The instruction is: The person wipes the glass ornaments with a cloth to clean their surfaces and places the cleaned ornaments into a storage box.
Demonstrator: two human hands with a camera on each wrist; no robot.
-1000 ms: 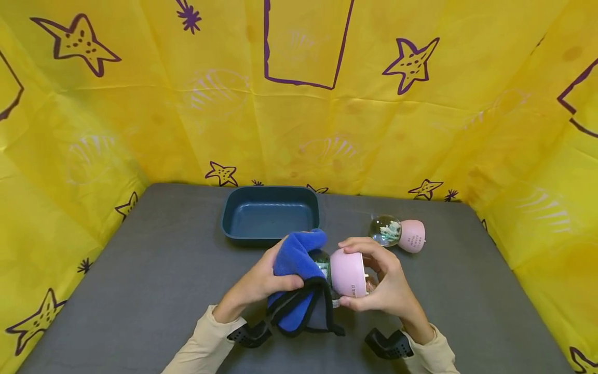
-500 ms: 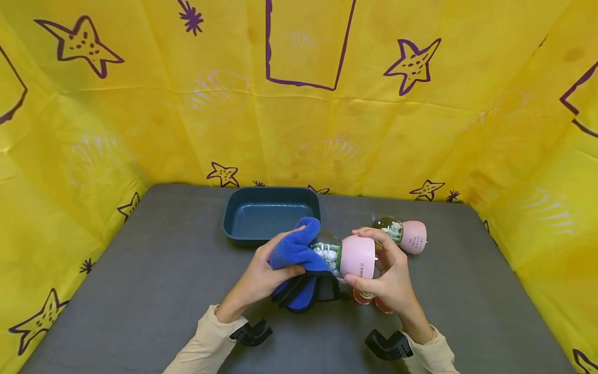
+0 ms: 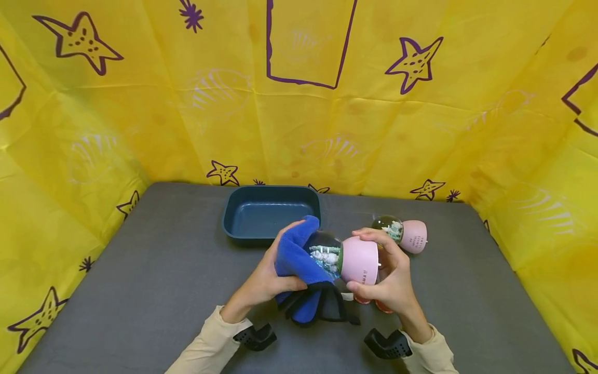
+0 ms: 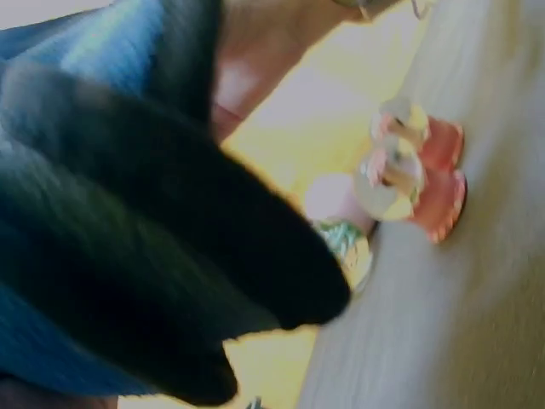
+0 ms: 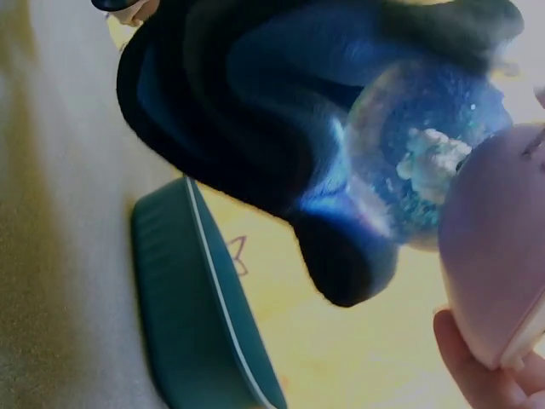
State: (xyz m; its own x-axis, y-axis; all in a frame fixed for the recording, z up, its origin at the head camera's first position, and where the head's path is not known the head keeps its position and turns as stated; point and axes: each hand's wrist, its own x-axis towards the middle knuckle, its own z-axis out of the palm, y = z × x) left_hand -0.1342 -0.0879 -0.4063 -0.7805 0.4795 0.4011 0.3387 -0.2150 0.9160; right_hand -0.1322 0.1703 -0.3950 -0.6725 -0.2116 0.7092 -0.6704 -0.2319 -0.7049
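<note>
My right hand [image 3: 390, 270] grips the pink base of a snow globe [image 3: 359, 261], which is held sideways above the table with its clear dome to the left. White and green figures show inside the dome, also in the right wrist view, where glitter floats around them. A blue cloth [image 3: 299, 257] with black edging is bunched in my left hand [image 3: 266, 280], thumb on the near side. The cloth lies against the dome's left end and covers part of it. In the left wrist view the cloth [image 4: 162, 213] hides most of the held globe.
A second pink-based snow globe [image 3: 413, 236] lies on its side at the back right. Two small red-based globes [image 4: 438, 204] stand on the table, mostly hidden behind my right hand in the head view. A dark teal tray [image 3: 226, 228] sits at the back, before a yellow curtain [image 3: 299, 124].
The held globe has shifted a little right and up since a second ago. The cloth has slid over the dome, so more of the glass and its figures show.
</note>
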